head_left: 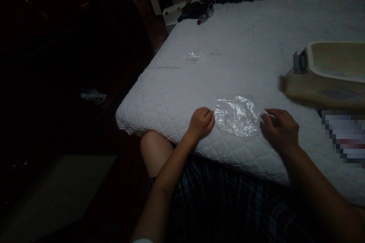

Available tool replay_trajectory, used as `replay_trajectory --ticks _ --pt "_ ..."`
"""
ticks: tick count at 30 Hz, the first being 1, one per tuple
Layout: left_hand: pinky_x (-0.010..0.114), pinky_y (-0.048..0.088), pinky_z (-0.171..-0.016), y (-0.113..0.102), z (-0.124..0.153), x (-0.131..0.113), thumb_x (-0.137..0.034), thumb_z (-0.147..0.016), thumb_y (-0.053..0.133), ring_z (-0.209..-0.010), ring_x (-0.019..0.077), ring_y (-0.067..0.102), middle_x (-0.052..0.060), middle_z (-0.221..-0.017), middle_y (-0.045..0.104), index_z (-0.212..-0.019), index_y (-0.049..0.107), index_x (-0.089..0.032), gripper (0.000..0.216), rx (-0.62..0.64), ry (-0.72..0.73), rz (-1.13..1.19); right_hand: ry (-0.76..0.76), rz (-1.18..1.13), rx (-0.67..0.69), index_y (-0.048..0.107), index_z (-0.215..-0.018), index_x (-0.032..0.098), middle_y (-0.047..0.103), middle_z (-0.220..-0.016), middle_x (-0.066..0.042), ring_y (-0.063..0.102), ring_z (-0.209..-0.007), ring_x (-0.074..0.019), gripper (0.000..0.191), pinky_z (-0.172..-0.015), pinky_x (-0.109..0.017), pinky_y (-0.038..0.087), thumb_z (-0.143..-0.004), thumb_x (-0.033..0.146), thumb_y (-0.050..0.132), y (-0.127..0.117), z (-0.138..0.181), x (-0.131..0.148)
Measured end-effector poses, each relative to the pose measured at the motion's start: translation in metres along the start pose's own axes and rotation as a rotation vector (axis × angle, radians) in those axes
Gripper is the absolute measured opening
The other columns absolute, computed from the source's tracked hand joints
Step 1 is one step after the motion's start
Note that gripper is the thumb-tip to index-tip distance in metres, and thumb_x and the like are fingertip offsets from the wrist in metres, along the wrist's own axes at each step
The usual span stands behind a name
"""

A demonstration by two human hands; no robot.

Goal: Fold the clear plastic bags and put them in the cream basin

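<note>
A clear, wrinkled plastic bag (237, 115) lies flat near the front edge of the bed, between my two hands. With its fingers curled, my left hand (202, 122) holds the bag's left edge against the quilted white cover. My right hand (281, 128) is at the opposite edge, thumb and forefinger brought close together on the film there. The exact contact of the fingertips is dim.
A beige plastic container (327, 87) with a grey latch stands on the white bed (248, 60) at the right. Farther back lies another small piece of clear plastic (194, 56). Dark items and a small bottle (202, 19) sit at the far left corner.
</note>
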State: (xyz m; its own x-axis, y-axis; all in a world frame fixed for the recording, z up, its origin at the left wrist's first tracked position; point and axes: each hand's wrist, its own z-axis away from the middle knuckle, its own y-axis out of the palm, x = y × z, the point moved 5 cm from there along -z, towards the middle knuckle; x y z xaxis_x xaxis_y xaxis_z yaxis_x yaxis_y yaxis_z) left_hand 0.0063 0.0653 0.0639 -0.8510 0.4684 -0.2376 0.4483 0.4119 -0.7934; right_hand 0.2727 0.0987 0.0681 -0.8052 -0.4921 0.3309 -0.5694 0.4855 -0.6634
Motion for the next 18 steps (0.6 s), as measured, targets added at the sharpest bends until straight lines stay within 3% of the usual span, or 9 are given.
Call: replay_trajectory --ticks 4,8,12,18 --pt "0.038 0.049 -0.086 0.013 -0.034 0.02 -0.023 -0.091 0.049 -0.095 0.0215 0.059 0.012 -0.098 0.065 -0.094 0.064 -0.013 0.019 0.007 -0.109 0.067 0.057 -0.025 0.051 0.068 -0.099 0.013 0.069 -0.093 -0.013 0.063 -0.085 -0.0214 0.028 -0.079 -0.033 0.05 -0.085 0.033 0.053 0.016 -0.03 -0.018" --pt "0.034 0.049 -0.086 0.03 -0.057 0.031 -0.023 -0.091 0.049 -0.092 0.0189 0.059 0.009 -0.094 0.064 -0.091 0.065 -0.015 0.017 -0.034 -0.215 0.159 0.205 -0.083 0.076 0.068 -0.096 0.015 0.067 -0.089 -0.011 0.06 -0.074 -0.0173 0.029 -0.071 -0.03 0.049 -0.084 0.036 0.053 0.036 -0.043 -0.034" --pt "0.033 0.049 -0.085 0.043 -0.057 0.036 -0.019 -0.09 0.049 -0.087 0.0179 0.058 0.007 -0.086 0.063 -0.08 0.063 -0.017 0.018 -0.069 -0.299 0.224 0.249 -0.095 0.115 0.067 -0.081 0.017 0.065 -0.079 -0.008 0.058 -0.072 -0.0185 0.024 -0.071 -0.032 0.047 -0.08 0.037 0.054 0.047 -0.04 -0.037" --pt "0.032 0.05 -0.082 0.042 -0.052 0.04 -0.02 -0.09 0.05 -0.085 0.0172 0.059 0.007 -0.085 0.063 -0.075 0.064 -0.016 0.021 -0.11 -0.353 0.267 0.321 -0.136 0.183 0.065 -0.073 0.019 0.061 -0.074 -0.006 0.056 -0.069 -0.0194 0.029 -0.066 -0.034 0.045 -0.078 0.044 0.053 0.052 -0.038 -0.043"
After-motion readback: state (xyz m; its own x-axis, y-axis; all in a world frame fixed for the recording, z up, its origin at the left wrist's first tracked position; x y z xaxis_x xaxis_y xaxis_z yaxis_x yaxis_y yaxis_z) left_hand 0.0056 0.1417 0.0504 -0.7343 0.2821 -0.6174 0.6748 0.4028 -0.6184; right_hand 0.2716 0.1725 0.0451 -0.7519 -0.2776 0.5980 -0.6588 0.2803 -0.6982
